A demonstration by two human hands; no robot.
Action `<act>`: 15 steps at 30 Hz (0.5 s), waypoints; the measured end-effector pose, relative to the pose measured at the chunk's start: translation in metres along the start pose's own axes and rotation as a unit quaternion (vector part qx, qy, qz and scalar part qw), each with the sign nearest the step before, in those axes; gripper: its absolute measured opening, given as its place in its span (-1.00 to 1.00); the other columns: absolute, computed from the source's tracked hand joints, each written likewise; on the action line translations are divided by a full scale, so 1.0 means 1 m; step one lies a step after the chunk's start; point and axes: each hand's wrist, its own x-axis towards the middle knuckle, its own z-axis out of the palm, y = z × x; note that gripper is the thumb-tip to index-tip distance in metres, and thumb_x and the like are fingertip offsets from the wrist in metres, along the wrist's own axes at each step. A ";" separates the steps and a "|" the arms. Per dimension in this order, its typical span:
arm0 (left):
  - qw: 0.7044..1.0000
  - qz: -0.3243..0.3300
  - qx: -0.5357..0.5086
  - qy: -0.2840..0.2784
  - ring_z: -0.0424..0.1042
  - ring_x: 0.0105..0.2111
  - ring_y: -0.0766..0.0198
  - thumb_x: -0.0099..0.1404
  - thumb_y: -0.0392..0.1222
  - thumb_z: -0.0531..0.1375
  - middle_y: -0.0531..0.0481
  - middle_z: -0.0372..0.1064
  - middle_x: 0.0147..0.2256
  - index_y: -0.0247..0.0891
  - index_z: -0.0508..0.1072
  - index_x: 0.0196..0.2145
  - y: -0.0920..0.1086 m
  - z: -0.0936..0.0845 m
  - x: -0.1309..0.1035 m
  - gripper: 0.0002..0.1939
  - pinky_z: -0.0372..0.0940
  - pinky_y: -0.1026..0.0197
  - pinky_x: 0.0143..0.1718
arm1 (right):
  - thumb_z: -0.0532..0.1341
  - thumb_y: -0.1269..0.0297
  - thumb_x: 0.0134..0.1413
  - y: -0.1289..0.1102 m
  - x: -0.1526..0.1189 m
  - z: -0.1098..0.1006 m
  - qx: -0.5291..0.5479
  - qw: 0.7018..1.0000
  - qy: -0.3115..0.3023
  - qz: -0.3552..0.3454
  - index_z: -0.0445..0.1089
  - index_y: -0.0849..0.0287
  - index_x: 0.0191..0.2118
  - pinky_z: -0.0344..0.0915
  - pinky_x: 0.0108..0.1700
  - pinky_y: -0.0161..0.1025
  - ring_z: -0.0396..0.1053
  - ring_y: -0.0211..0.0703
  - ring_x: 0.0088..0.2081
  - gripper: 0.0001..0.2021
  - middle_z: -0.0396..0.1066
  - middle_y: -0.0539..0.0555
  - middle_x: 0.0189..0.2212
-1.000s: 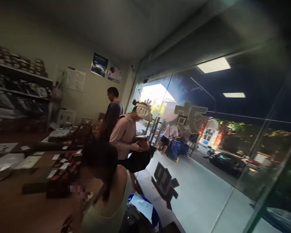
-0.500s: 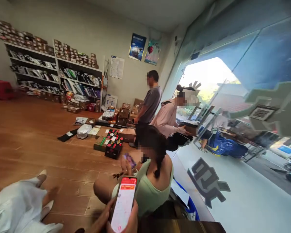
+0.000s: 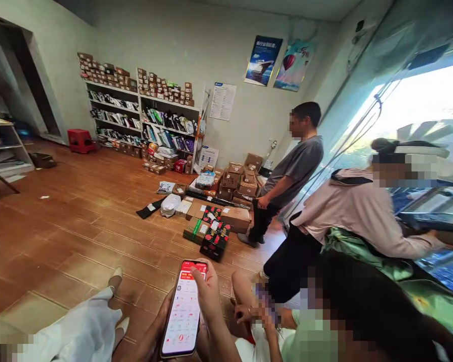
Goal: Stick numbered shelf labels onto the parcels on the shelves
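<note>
A smartphone [image 3: 181, 314] with a lit red-and-white screen is held upright at the bottom centre. My left hand [image 3: 154, 327] wraps its left edge, fingers partly hidden behind it. From the right, my right hand [image 3: 211, 296] closes round the upper right edge, its thumb over the top of the screen. The screen shows a page of small icons under a red banner; the text is too small to read.
A seated person in a green top [image 3: 309, 327] is close on the right. Behind, a person in pink [image 3: 358, 201] leans over, and one in grey [image 3: 300, 156] stands. Parcels [image 3: 215, 239] lie on the floor before loaded shelves [image 3: 113, 108]. A red stool [image 3: 81, 141] stands farther left.
The view has swung left, so the room has shifted right. My right thumb has moved up onto the top of the phone screen. The person in pink leans lower.
</note>
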 end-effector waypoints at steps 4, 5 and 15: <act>0.995 -0.006 -0.051 -0.089 0.13 0.19 -0.20 -0.10 0.29 0.28 0.03 0.11 0.24 0.09 0.11 0.22 0.041 -0.005 0.009 -0.06 0.47 0.00 -0.36 | 0.23 -0.05 -0.19 0.003 0.037 0.028 0.024 0.999 -0.027 0.031 0.32 0.15 -0.33 0.22 -0.43 -0.31 0.27 -0.25 -0.52 -0.62 0.38 -0.06 -0.53; 0.992 -0.002 -0.059 -0.108 0.12 0.20 -0.18 -0.01 0.24 0.26 0.02 0.06 0.26 0.08 0.04 0.25 0.051 -0.004 0.010 -0.10 0.47 0.08 -0.42 | 0.19 -0.04 -0.14 0.006 0.046 0.032 0.019 0.999 -0.034 0.033 0.34 0.15 -0.30 0.22 -0.42 -0.31 0.28 -0.24 -0.50 -0.64 0.40 -0.05 -0.50; 0.985 0.062 -0.148 -0.064 -0.01 0.27 0.05 0.26 0.04 0.12 0.04 -0.18 0.31 -0.07 -0.38 0.28 0.147 0.012 0.091 -0.15 0.47 0.30 -0.33 | 0.13 0.27 -0.22 0.032 0.183 0.073 0.004 0.989 -0.144 0.037 0.32 0.13 -0.21 0.26 -0.35 -0.28 0.33 -0.20 -0.42 -0.67 0.44 -0.04 -0.40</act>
